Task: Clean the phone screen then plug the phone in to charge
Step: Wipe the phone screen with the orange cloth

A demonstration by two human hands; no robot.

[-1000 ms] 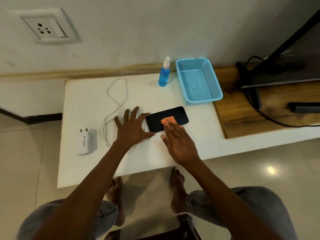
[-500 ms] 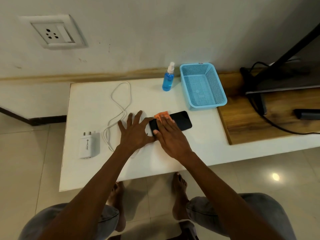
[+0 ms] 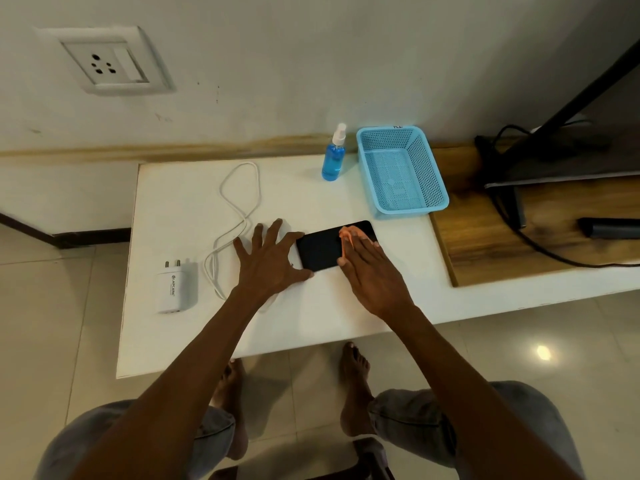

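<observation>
A black phone lies screen up on the white table. My left hand rests flat beside its left end, fingers spread, thumb and forefinger against the phone's edge. My right hand lies flat over the phone's right part and presses an orange cloth onto the screen. A white charging cable is looped on the table left of my left hand. A white charger plug lies near the table's left edge. A wall socket sits high on the wall at the left.
A blue spray bottle stands at the back of the table beside a light blue mesh basket. To the right, a wooden board carries a dark stand, black cables and a dark bar. My feet show below the table.
My right hand has slid the orange cloth from the phone's left end back to its right part. My left hand stays at the phone's left end.
</observation>
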